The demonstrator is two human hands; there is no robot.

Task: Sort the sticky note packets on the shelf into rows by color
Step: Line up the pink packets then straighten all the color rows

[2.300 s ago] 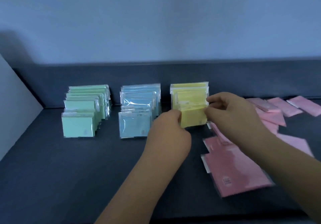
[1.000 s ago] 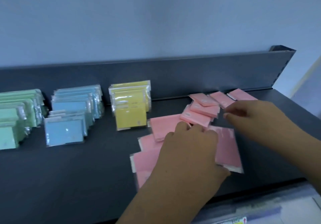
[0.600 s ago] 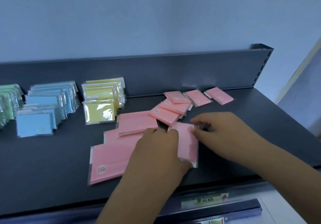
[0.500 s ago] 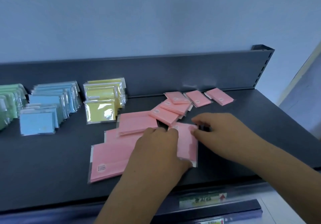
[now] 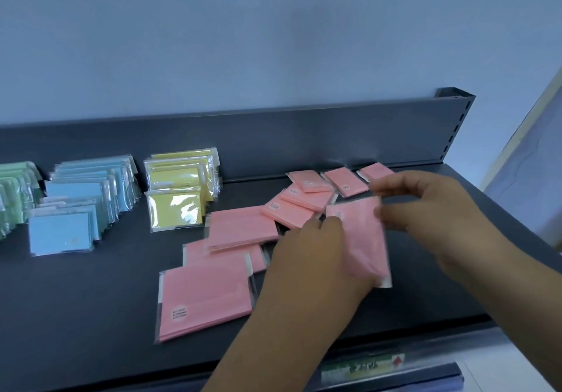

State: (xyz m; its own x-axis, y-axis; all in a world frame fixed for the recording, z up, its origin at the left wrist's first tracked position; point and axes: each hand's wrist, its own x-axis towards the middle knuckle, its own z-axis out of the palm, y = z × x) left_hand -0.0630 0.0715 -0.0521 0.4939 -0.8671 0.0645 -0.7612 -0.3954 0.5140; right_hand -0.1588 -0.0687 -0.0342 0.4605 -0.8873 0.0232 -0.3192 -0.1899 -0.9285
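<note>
Several pink packets (image 5: 243, 227) around held packet (image 5: 362, 233), yellow row (image 5: 179, 191) leftward

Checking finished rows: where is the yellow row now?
Head view, left of centre: the yellow row stands between the blue row on its left and the loose pink packets on its right.

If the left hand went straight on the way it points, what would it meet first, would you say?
Likely the small pink packet lying beyond the held pink packet, though depth is unclear.
</note>
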